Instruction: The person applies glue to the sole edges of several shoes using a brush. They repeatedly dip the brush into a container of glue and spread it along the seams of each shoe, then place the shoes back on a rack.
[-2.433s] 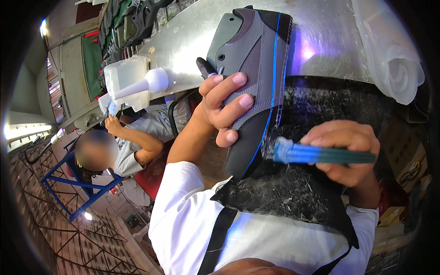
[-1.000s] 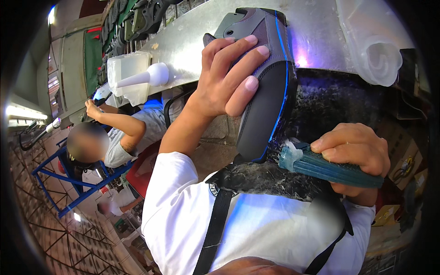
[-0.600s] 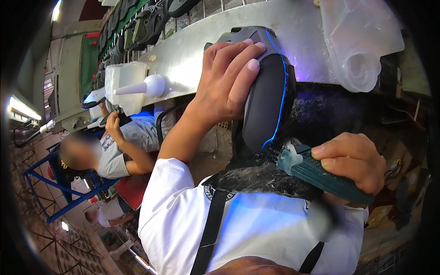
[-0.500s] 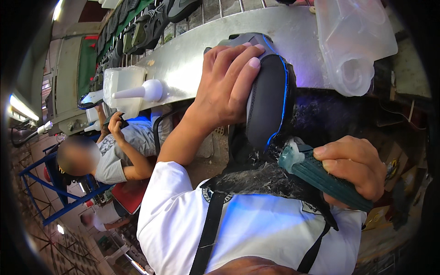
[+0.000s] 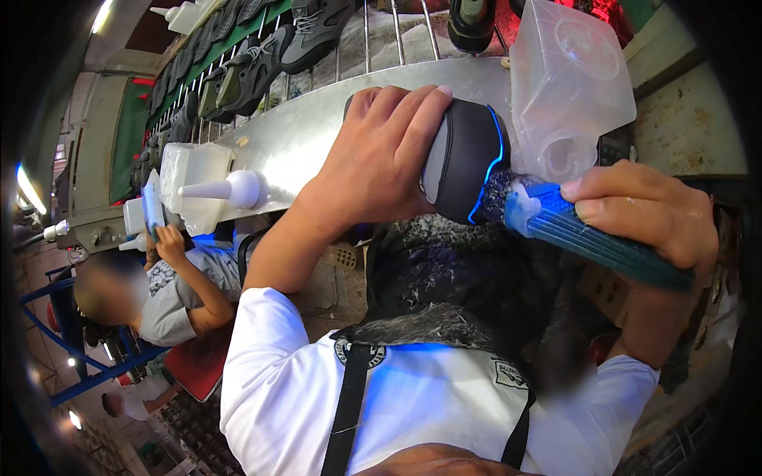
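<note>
My left hand [image 5: 381, 151] grips a dark grey shoe upper [image 5: 468, 163], its fingers wrapped over the top. A glowing blue line runs along the shoe's lower edge, on the side toward my right hand. My right hand [image 5: 651, 210] is closed round a ribbed teal brush handle [image 5: 603, 242], thumb and fingers pinching it from above. Whitish residue coats the front end of the handle. The dark brush bristles [image 5: 498, 189] meet the shoe's edge at the blue line. The shoe's sole side is mostly turned out of sight.
A translucent plastic container [image 5: 567, 71] stands at the right on the metal bench [image 5: 305, 131]. Another translucent container [image 5: 190, 170] with a white nozzle [image 5: 218, 190] is at the left. Shoes [image 5: 321, 36] sit on the metal-rod rack behind. A seated co-worker [image 5: 194, 289] is at the left.
The shoe has tilted and turned in my left hand, now lying more across. My right hand has raised the brush and moved right, bringing the bristles higher along the shoe's edge.
</note>
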The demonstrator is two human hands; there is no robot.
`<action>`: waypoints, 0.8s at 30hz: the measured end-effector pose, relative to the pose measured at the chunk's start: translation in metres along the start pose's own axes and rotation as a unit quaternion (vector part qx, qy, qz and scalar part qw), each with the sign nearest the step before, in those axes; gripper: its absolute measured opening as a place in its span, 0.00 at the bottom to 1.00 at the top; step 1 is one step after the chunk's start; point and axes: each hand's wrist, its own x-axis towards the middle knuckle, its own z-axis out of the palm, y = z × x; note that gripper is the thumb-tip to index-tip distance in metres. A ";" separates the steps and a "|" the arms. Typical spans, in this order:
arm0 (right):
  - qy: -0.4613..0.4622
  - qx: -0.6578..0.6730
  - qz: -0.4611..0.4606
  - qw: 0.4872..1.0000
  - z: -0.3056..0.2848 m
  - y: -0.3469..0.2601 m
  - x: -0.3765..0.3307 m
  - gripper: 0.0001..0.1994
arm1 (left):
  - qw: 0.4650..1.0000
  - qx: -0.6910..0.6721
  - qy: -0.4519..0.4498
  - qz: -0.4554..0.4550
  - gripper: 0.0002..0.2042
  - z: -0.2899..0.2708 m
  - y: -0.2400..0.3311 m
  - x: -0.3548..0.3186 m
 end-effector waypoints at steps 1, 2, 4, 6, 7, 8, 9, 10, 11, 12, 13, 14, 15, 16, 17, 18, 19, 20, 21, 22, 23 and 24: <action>-0.013 -0.008 -0.009 1.000 -0.005 0.002 0.004 0.10 | 1.000 -0.004 -0.007 -0.007 0.50 -0.002 0.000 0.003; -0.025 -0.012 -0.013 1.000 -0.009 0.001 0.007 0.10 | 1.000 -0.007 -0.016 -0.015 0.51 -0.004 0.001 0.007; -0.050 -0.021 -0.016 0.998 -0.018 0.000 0.014 0.10 | 0.996 -0.005 -0.072 -0.051 0.55 -0.014 0.002 0.013; -0.067 -0.030 -0.017 0.997 -0.023 -0.004 0.020 0.11 | 0.990 -0.013 -0.115 -0.085 0.58 -0.022 0.006 0.017; -0.071 -0.035 -0.021 0.997 -0.025 -0.005 0.022 0.11 | 0.986 -0.019 -0.129 -0.100 0.59 -0.025 0.008 0.019; -0.075 -0.039 -0.024 0.996 -0.027 -0.006 0.025 0.10 | 0.982 -0.026 -0.144 -0.116 0.60 -0.029 0.009 0.020; -0.078 -0.044 -0.027 0.996 -0.028 -0.008 0.027 0.10 | 0.980 -0.030 -0.153 -0.123 0.60 -0.031 0.010 0.021; -0.080 -0.048 -0.028 0.995 -0.029 -0.009 0.029 0.10 | 0.978 -0.034 -0.162 -0.129 0.59 -0.033 0.010 0.022; -0.094 -0.061 -0.030 0.993 -0.030 -0.009 0.032 0.10 | 0.975 -0.037 -0.173 -0.137 0.59 -0.035 0.011 0.022; -0.108 -0.074 -0.033 0.991 -0.031 -0.010 0.034 0.10 | 0.974 -0.038 -0.173 -0.139 0.58 -0.036 0.011 0.021; -0.133 -0.098 -0.036 0.986 -0.035 -0.011 0.040 0.10 | 0.974 -0.038 -0.174 -0.140 0.57 -0.036 0.011 0.020; -0.155 -0.107 -0.034 0.982 -0.039 -0.012 0.045 0.10 | 0.974 -0.040 -0.174 -0.140 0.57 -0.037 0.010 0.019; -0.176 -0.116 -0.032 0.977 -0.043 -0.013 0.050 0.10 | 0.973 -0.045 -0.175 -0.142 0.56 -0.037 0.010 0.019; -0.194 -0.108 -0.026 0.975 -0.046 -0.014 0.054 0.10 | 0.973 -0.050 -0.175 -0.144 0.56 -0.037 0.009 0.019; -0.199 -0.100 -0.027 0.974 -0.047 -0.013 0.056 0.10 | 0.972 -0.054 -0.175 -0.147 0.55 -0.038 0.009 0.019; -0.205 -0.090 -0.028 0.974 -0.048 -0.012 0.058 0.11 | 0.971 -0.056 -0.177 -0.151 0.55 -0.039 0.008 0.019; -0.199 -0.080 -0.034 0.976 -0.049 -0.008 0.057 0.12 | 0.969 -0.058 -0.180 -0.156 0.54 -0.041 0.007 0.018; -0.193 -0.065 -0.036 0.978 -0.049 -0.002 0.055 0.13 | 0.969 -0.060 -0.180 -0.161 0.54 -0.042 0.005 0.018; -0.187 -0.049 -0.038 0.980 -0.049 0.004 0.053 0.14 | 0.968 -0.074 -0.172 -0.166 0.53 -0.042 0.003 0.017; -0.180 -0.025 -0.036 0.983 -0.045 0.017 0.046 0.14 | 0.968 -0.088 -0.164 -0.172 0.53 -0.043 0.001 0.016; -0.143 0.049 0.001 0.988 -0.035 0.028 0.037 0.16 | 0.966 -0.100 -0.156 -0.178 0.53 -0.043 -0.003 0.016; -0.100 0.137 0.016 0.985 -0.021 0.046 0.028 0.17 | 0.964 -0.107 -0.150 -0.190 0.53 -0.047 -0.004 0.012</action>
